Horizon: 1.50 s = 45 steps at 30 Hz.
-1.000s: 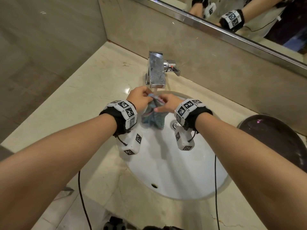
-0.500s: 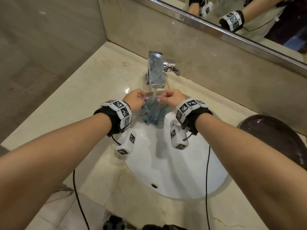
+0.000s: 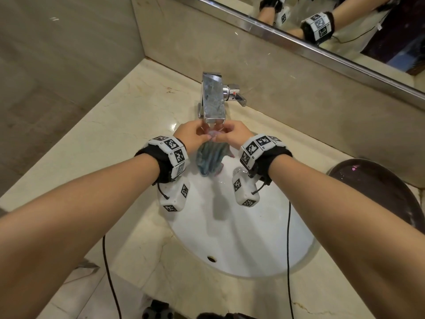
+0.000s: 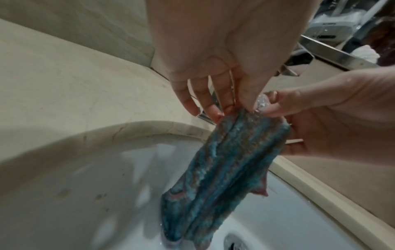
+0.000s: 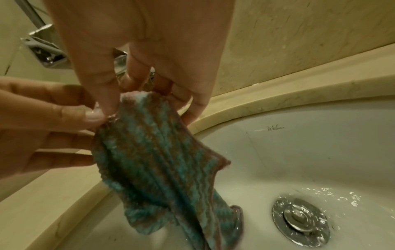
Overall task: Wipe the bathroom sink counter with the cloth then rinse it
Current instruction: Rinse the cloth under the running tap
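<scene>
Presently listed, all places taken from the faucet (image 3: 213,100):

Left hand (image 3: 192,134): just below and left of the faucet spout; thumb and forefinger pinch the top edge of the cloth (image 3: 210,160), the other fingers loosely spread and nearly straight, seen in the left wrist view (image 4: 215,55).

Right hand (image 3: 234,134): just below and right of the spout, thumb tip touching the left thumb; thumb and fingers pinch the same top edge (image 5: 136,55), little finger extended down beside the cloth.

Cloth: blue-green ribbed weave with a pinkish border, wet, gathered in lengthwise folds (image 4: 230,169); hangs from both hands directly under the spout, lower end down in the sink basin (image 3: 241,238) near the drain (image 5: 299,221). Whether the lower end touches the basin is probably so, but blur leaves it unsure.

Water: beads at the pinched edge; wet sheen around the drain.

Counter (image 3: 110,139): beige marble, surrounds the basin on both sides of the faucet.

Dark round bowl (image 3: 377,187): well right of the faucet
</scene>
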Each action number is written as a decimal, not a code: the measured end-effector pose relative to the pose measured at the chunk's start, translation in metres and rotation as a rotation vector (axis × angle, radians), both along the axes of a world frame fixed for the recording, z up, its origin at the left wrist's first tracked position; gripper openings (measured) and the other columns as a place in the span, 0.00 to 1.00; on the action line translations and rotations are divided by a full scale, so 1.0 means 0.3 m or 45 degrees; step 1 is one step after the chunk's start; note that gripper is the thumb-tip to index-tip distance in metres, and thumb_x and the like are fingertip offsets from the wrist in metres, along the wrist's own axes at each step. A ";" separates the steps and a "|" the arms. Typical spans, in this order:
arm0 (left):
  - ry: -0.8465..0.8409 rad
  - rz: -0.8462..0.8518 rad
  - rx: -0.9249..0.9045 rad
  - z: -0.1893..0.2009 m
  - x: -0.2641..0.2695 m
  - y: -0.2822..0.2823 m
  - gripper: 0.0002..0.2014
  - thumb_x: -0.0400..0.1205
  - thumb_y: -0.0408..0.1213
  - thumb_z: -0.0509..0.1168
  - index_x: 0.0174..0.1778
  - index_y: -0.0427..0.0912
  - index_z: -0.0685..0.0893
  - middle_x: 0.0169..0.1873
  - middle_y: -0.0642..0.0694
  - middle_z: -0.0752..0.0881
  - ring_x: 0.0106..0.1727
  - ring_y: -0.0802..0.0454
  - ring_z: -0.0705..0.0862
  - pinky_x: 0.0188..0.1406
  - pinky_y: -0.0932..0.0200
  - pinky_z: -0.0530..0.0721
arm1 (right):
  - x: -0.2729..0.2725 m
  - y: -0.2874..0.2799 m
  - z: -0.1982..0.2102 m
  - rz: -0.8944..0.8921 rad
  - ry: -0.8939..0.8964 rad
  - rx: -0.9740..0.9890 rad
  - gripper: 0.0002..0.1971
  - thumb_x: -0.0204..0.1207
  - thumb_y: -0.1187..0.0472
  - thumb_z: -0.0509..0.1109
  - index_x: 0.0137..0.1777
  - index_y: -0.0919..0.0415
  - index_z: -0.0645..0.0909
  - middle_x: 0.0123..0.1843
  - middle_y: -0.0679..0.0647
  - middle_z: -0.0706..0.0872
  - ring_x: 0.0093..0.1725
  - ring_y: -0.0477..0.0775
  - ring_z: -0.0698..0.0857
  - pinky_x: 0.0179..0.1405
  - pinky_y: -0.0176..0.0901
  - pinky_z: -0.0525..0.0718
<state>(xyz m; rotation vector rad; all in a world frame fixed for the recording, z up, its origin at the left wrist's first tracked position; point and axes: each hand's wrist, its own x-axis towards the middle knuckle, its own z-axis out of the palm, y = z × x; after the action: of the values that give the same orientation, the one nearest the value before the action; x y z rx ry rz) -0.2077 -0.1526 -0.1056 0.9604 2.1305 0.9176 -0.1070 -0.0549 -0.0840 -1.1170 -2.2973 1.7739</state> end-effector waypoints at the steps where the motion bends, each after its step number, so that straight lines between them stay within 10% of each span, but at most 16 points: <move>1: 0.011 0.003 0.001 0.003 0.002 0.002 0.14 0.79 0.35 0.66 0.61 0.39 0.81 0.47 0.49 0.82 0.49 0.52 0.79 0.54 0.59 0.76 | -0.003 0.005 -0.005 0.013 -0.025 0.038 0.16 0.72 0.76 0.69 0.61 0.72 0.80 0.39 0.49 0.82 0.39 0.43 0.80 0.34 0.18 0.77; 10: -0.014 0.117 0.066 0.009 -0.013 -0.002 0.04 0.78 0.31 0.66 0.41 0.45 0.78 0.35 0.43 0.85 0.44 0.46 0.82 0.48 0.60 0.78 | 0.022 0.029 -0.107 0.224 -0.603 0.462 0.12 0.75 0.59 0.72 0.33 0.56 0.72 0.34 0.51 0.78 0.41 0.53 0.78 0.36 0.39 0.74; 19: -0.051 0.105 -0.184 -0.034 -0.040 -0.029 0.15 0.76 0.31 0.68 0.30 0.52 0.73 0.30 0.54 0.78 0.37 0.54 0.78 0.29 0.72 0.72 | 0.008 0.018 -0.084 -0.099 -0.184 0.295 0.13 0.76 0.63 0.68 0.32 0.53 0.72 0.35 0.54 0.79 0.40 0.59 0.81 0.43 0.49 0.82; 26: 0.081 -0.073 -0.190 0.000 -0.002 -0.013 0.12 0.77 0.34 0.69 0.55 0.37 0.83 0.46 0.46 0.83 0.47 0.50 0.80 0.50 0.60 0.76 | -0.043 -0.025 -0.038 -0.056 -0.059 0.243 0.12 0.74 0.63 0.71 0.56 0.65 0.83 0.44 0.53 0.84 0.43 0.51 0.82 0.33 0.33 0.78; 32: 0.135 0.037 -0.122 0.009 -0.018 -0.017 0.07 0.80 0.35 0.65 0.50 0.37 0.85 0.40 0.46 0.81 0.42 0.49 0.77 0.41 0.64 0.70 | -0.028 -0.004 -0.056 -0.046 -0.134 0.278 0.04 0.72 0.63 0.74 0.44 0.60 0.82 0.38 0.52 0.81 0.43 0.53 0.80 0.43 0.47 0.80; 36: 0.044 0.073 -0.020 0.008 -0.016 -0.018 0.04 0.79 0.33 0.67 0.47 0.39 0.85 0.35 0.48 0.82 0.38 0.52 0.77 0.30 0.67 0.71 | 0.008 0.015 -0.084 0.119 -0.332 0.445 0.06 0.76 0.66 0.70 0.51 0.66 0.83 0.32 0.47 0.79 0.33 0.49 0.79 0.32 0.37 0.79; 45: -0.015 0.089 -0.051 -0.004 -0.040 -0.024 0.03 0.79 0.33 0.67 0.40 0.45 0.82 0.35 0.47 0.83 0.44 0.50 0.79 0.39 0.62 0.73 | 0.033 0.040 -0.120 -0.069 -0.408 0.468 0.11 0.79 0.68 0.63 0.54 0.62 0.85 0.46 0.58 0.85 0.44 0.54 0.80 0.42 0.41 0.77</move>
<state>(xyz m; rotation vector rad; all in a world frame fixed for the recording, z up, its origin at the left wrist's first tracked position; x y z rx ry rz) -0.2198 -0.1598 -0.1068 0.8634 2.1762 0.9087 -0.0972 -0.0428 -0.1199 -1.4518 -2.5897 1.1511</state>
